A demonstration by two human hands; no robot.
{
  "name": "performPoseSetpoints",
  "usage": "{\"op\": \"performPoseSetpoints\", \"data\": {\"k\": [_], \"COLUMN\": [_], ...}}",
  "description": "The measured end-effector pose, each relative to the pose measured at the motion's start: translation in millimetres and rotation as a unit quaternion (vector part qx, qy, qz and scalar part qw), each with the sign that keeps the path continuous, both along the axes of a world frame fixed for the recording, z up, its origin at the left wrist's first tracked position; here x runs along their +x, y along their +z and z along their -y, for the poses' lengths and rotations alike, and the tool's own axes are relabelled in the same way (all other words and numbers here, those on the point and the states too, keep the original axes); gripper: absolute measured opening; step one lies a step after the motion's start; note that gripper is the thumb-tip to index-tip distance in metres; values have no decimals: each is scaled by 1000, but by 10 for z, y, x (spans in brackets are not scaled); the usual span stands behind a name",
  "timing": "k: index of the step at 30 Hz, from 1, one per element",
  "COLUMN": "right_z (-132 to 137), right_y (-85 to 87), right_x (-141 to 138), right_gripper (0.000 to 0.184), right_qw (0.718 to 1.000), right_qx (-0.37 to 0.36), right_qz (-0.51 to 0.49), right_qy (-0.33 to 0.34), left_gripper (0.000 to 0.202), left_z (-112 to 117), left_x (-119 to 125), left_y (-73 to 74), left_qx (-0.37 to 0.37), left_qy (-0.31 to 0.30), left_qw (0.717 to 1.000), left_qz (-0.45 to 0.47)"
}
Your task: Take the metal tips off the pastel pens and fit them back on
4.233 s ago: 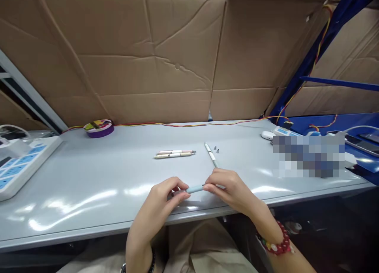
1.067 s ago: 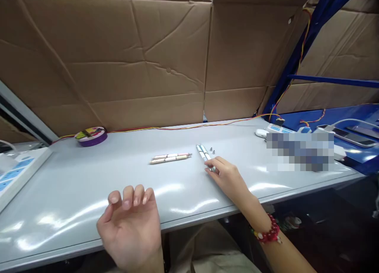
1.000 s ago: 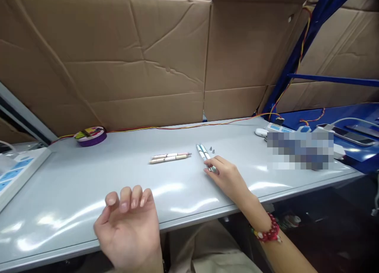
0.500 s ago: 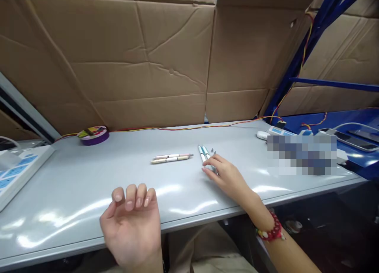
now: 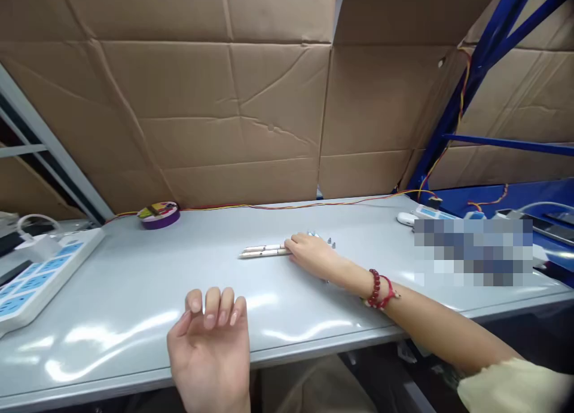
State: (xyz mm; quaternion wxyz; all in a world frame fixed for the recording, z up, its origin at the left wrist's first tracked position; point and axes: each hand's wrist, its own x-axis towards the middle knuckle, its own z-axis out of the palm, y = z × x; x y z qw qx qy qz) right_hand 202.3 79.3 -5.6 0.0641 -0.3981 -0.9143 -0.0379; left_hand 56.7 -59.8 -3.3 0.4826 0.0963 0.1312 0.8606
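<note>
- The right hand [image 5: 311, 256] rests its fingertips on the right ends of the two pale pens [image 5: 264, 251]. I cannot tell whether they have closed on one.
- The pens lie side by side, touching, so a pinch on one barrel alone would likely keep the other from rolling.
- Nearer than the pens, the left hand [image 5: 210, 341] is loosely curled and empty.
- Small grey tips [image 5: 332, 243] sit just right of the pens.

The right hand [image 5: 311, 256] has swung over to its left, arm stretched further out. Its fingertips now touch the end of the two pale pens [image 5: 264, 251].
</note>
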Motion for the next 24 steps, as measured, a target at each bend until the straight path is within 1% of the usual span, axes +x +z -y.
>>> {"op": "performPoseSetpoints", "data": {"k": [2,3,5,6,8,11,12,13,14,15,17,18,19,20,21,22,24], "right_z": [19,29,45,49,53,67,78,91,108,127,169,193,218,244,269,293,322], "right_y": [-26,-32,-34,-32,-30,-29,-24,-15,-1,20,77,109,141,171,198,222,264], "right_x": [51,83,136,153,167,155,149,144,142,143,154,163,171,179,185,190,201], "right_gripper": [14,13,13,12,11,12,12,12,12,12,10,10,10,10,11,11,12], "right_qw": [1000,1000,999,998,997,994,993,991,989,986,979,975,970,964,957,950,935], "right_qx": [-10,-16,-28,-32,-42,-68,-79,-90,-102,-114,-134,-143,-154,-164,-173,-182,-198], "right_qz": [-16,-23,-39,-46,-59,-81,-89,-97,-105,-112,-123,-129,-139,-154,-173,-195,-235], "right_qy": [0,-1,-6,-9,-15,-5,6,19,35,53,89,107,124,140,154,165,175], "left_gripper": [10,11,13,15,18,18,17,15,14,16,26,31,31,26,20,16,17], "left_z": [1,6,28,43,68,67,50,23,-11,-53,-144,-187,-225,-254,-273,-283,-278], "left_x": [-34,-57,-116,-151,-224,-308,-320,-323,-319,-313,-308,-313,-323,-334,-343,-346,-329], "left_y": [6,12,22,24,15,-43,-73,-109,-149,-192,-282,-322,-354,-375,-382,-376,-334], "left_qx": [-8,-12,-13,-10,-9,-21,-33,-53,-86,-128,-203,-238,-244,-240,-228,-212,-189], "left_qy": [3,1,0,7,47,113,127,146,166,180,197,187,150,110,67,29,-21], "left_qw": [1000,998,990,981,953,887,858,823,777,720,587,533,502,489,493,508,549], "left_qz": [-26,-54,-138,-191,-299,-446,-496,-546,-601,-657,-758,-790,-816,-831,-837,-834,-814]}}
